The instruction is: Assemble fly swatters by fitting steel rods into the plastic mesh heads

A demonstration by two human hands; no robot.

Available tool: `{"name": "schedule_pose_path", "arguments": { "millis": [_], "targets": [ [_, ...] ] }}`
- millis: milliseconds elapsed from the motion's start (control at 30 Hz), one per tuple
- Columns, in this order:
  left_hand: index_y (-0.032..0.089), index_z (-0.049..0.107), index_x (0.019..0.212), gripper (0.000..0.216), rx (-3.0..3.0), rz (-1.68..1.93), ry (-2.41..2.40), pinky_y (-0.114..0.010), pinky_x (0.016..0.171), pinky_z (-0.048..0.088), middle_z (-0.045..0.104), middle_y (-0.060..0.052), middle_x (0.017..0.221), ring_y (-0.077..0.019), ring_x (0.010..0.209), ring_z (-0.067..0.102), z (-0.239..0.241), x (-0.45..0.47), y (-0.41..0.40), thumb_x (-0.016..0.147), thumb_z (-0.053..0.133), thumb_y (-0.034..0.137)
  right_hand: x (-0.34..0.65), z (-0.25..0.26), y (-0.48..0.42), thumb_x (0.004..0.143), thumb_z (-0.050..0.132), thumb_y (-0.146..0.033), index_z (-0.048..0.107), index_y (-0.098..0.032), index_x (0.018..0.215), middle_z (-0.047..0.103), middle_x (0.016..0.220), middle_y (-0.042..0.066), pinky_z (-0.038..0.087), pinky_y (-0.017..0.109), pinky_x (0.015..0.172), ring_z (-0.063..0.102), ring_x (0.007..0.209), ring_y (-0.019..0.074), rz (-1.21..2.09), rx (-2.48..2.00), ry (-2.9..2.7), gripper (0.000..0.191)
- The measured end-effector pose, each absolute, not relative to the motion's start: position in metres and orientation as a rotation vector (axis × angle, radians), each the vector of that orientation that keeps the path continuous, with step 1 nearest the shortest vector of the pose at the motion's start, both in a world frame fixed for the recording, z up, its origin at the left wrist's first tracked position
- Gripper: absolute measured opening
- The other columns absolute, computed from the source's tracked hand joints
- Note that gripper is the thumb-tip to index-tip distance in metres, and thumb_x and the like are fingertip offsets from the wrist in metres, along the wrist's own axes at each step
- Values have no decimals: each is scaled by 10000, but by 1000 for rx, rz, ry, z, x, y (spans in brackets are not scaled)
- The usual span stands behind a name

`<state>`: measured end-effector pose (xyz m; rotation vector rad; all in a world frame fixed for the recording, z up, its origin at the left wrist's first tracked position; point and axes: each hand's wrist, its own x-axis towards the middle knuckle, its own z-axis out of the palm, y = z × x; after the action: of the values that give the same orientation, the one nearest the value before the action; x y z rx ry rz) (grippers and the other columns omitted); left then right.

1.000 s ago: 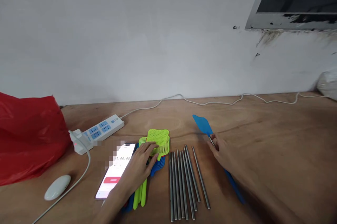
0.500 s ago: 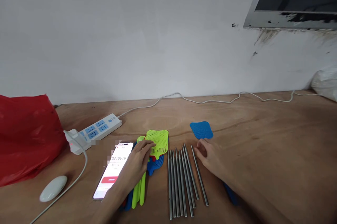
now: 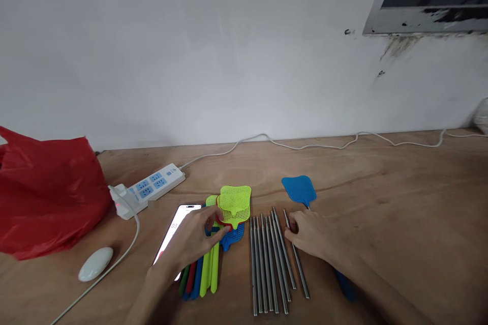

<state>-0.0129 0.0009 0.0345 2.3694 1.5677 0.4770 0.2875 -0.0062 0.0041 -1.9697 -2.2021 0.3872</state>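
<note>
My left hand (image 3: 196,236) is over a pile of fly swatters, its thumb and forefinger apart beside a yellow-green swatter head (image 3: 235,203). Red and blue heads (image 3: 232,236) show partly beneath that one. Below my palm lie yellow-green, blue, red and dark green handles (image 3: 206,276). My right hand (image 3: 310,233) has its thumb and curled fingers around the upper part of a metal rod (image 3: 299,264), the rightmost one. Several more metal rods (image 3: 269,264) lie side by side to its left. A blue fly swatter (image 3: 299,189) lies under my right hand and forearm, which hide its middle.
A lit phone (image 3: 179,218) lies partly under my left forearm. Farther left are a white power strip (image 3: 156,187), a red plastic bag (image 3: 49,193) and a white mouse-shaped object (image 3: 95,264). A white cable (image 3: 297,148) runs along the wall.
My left hand has drawn back a little and spread its thumb from its fingers. My right hand has moved down onto the rightmost metal rod. The view has shifted slightly.
</note>
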Motion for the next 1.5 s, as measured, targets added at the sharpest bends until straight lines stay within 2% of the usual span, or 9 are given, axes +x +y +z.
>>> {"name": "schedule_pose_path", "arguments": {
  "millis": [100, 200, 367, 600, 733, 933, 1067, 1233, 1500],
  "targets": [
    [238, 659, 875, 345, 2335, 171, 1572, -273, 572, 342, 578, 30, 650, -197, 625, 563, 44, -20, -2, 784, 691, 569, 286, 0, -5, 767, 619, -226, 535, -202, 570, 672, 650, 46, 193, 298, 528, 594, 638, 202, 394, -1965, -2182, 216],
    [265, 668, 937, 438, 2325, 104, 1591, -267, 586, 328, 571, 37, 668, -211, 667, 566, 45, -26, -5, 691, 750, 618, 285, -5, -6, 796, 595, -226, 503, -208, 580, 654, 644, 39, 199, 298, 539, 577, 639, 198, 397, -1940, -2160, 235],
    [269, 674, 930, 399, 2308, 72, 1617, -269, 582, 321, 571, 23, 697, -236, 693, 574, 38, -27, -8, 641, 805, 511, 285, -8, -9, 790, 585, -201, 429, -218, 560, 604, 597, 30, 192, 299, 540, 523, 596, 188, 427, -1902, -2090, 278],
    [246, 620, 887, 383, 2324, 71, 1503, -264, 564, 295, 558, 49, 693, -199, 656, 532, 46, -15, -8, 664, 821, 486, 287, -9, -7, 732, 570, -181, 376, -227, 512, 465, 507, -16, 191, 294, 530, 426, 526, 154, 597, -1764, -1895, 297],
    [232, 576, 895, 323, 2287, 155, 1378, -265, 622, 357, 626, 37, 828, -183, 719, 561, 51, -6, -12, 725, 803, 386, 291, -8, -1, 690, 556, -219, 360, -231, 500, 391, 486, -49, 241, 281, 532, 401, 521, 135, 803, -1577, -1742, 273],
    [236, 574, 988, 224, 2030, 333, 1206, -244, 635, 436, 637, 41, 777, -161, 710, 583, 40, 5, -20, 824, 724, 273, 296, 1, 3, 760, 564, -375, 408, -229, 573, 364, 499, -74, 247, 238, 465, 336, 465, 93, 1159, -1301, -1411, 284],
    [249, 613, 1158, 384, 1958, 490, 1186, -246, 643, 461, 690, 24, 817, -168, 729, 612, 33, 12, -23, 811, 761, 322, 292, 8, -2, 789, 620, -465, 495, -226, 680, 433, 494, -75, 179, 213, 377, 309, 384, 72, 1342, -1194, -1173, 291],
    [203, 737, 922, 240, 2057, 542, 1104, -273, 662, 464, 671, -7, 751, -167, 686, 604, 33, 22, -24, 889, 679, 434, 280, 14, -7, 721, 729, -518, 577, -222, 784, 583, 590, -27, 264, 197, 347, 443, 418, 94, 1425, -1076, -962, 339],
    [203, 727, 890, 248, 2166, 565, 1071, -267, 664, 432, 653, -14, 790, -169, 722, 598, 38, 28, -26, 981, 559, 360, 276, 4, -8, 703, 798, -523, 627, -214, 793, 662, 612, -5, 317, 188, 355, 498, 430, 99, 1354, -1033, -899, 364]
  ]
}}
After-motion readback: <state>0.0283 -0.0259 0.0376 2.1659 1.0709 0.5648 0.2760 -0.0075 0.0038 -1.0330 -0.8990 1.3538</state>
